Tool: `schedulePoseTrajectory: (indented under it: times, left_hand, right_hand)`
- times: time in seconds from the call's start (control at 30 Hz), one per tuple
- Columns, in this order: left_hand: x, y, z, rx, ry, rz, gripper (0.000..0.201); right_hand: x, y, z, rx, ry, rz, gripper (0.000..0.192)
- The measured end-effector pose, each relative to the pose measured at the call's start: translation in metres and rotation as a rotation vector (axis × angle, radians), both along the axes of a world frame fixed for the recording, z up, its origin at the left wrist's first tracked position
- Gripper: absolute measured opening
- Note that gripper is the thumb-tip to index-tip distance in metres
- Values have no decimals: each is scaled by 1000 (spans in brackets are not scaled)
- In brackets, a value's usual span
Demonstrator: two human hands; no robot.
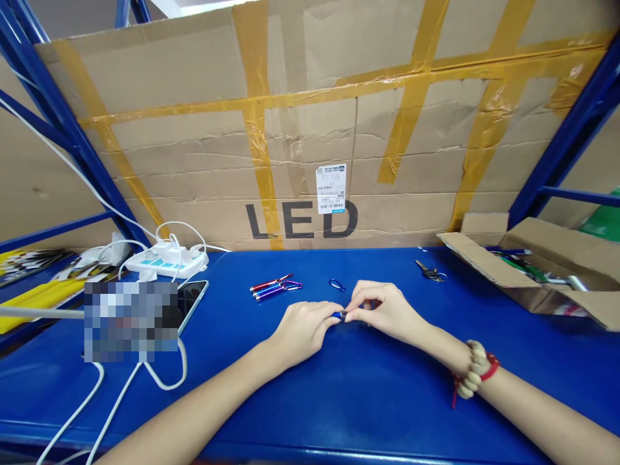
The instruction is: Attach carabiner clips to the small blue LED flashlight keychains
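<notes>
My left hand (306, 330) is closed around a small blue mini flashlight (336, 315), most of it hidden by the fingers. Thumb and forefinger of my right hand (387, 311) pinch a small dark and silver piece at its end; whether that piece is joined to the tube I cannot tell. Just beyond the fingertips lies a loose blue carabiner clip (337, 285). Farther left, a red mini flashlight (265, 285) and blue and purple mini flashlights (271, 294) lie side by side, with clips at their right ends.
A set of keys (430, 272) lies right of my hands. An open cardboard box (513, 274) of assorted items stands at the right. On the left are a white power strip (167, 261), cables and a phone (194, 300). A large taped cardboard sheet (300, 148) backs the blue table (310, 407).
</notes>
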State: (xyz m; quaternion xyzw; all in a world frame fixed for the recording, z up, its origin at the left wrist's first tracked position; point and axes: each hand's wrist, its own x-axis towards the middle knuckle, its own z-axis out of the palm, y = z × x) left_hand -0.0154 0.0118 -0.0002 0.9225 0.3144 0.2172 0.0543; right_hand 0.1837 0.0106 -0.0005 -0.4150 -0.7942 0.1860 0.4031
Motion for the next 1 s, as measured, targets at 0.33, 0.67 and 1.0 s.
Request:
schedulePoseTrajectory:
  times: [0.33, 0.67, 1.0]
  left_hand:
    - [1, 1, -4, -12, -52, 9, 26]
    - [1, -1, -1, 23, -31, 30, 27]
    - [3, 0, -1, 24, -63, 94, 25]
  right_hand:
    - [-3, -3, 4, -9, -101, -74, 26]
    - [-8, -5, 4, -231, -40, -109, 30]
    - [-8, -4, 7, -171, -49, -167, 33]
